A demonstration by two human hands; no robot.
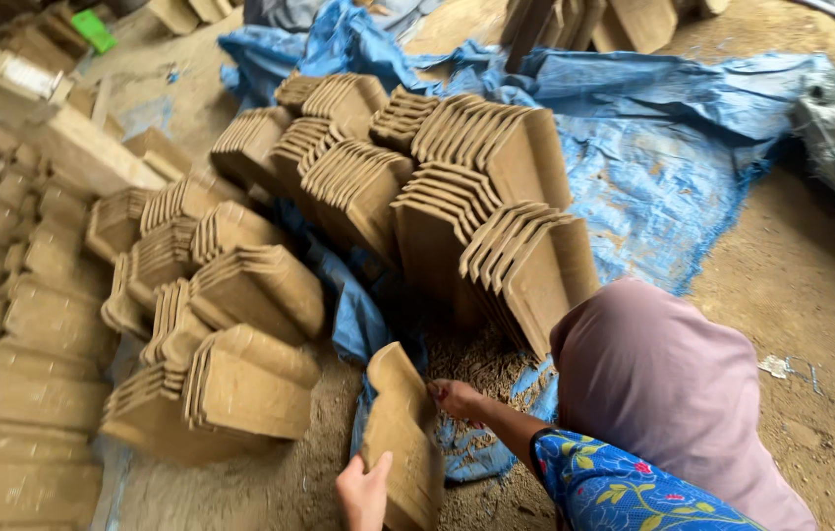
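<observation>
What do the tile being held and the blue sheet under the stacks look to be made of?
The tile: probably unfired clay, matte dull brown, dusty with rough edges, matching the stacked tiles. The blue sheet: apparently woven plastic tarpaulin, slightly glossy, crinkled and dirt-smeared.

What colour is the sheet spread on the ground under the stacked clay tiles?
Blue: a crumpled tarpaulin, dusted with dirt, under the brown tiles. Head view shows it best.

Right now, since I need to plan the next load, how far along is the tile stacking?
Done: many tile bundles lean in rows on the blue tarp. In hand: the left hand grips a single tile, which a co-worker's hand also touches. Left: no loose pile of tiles shows, so I cannot tell how much remains.
</observation>
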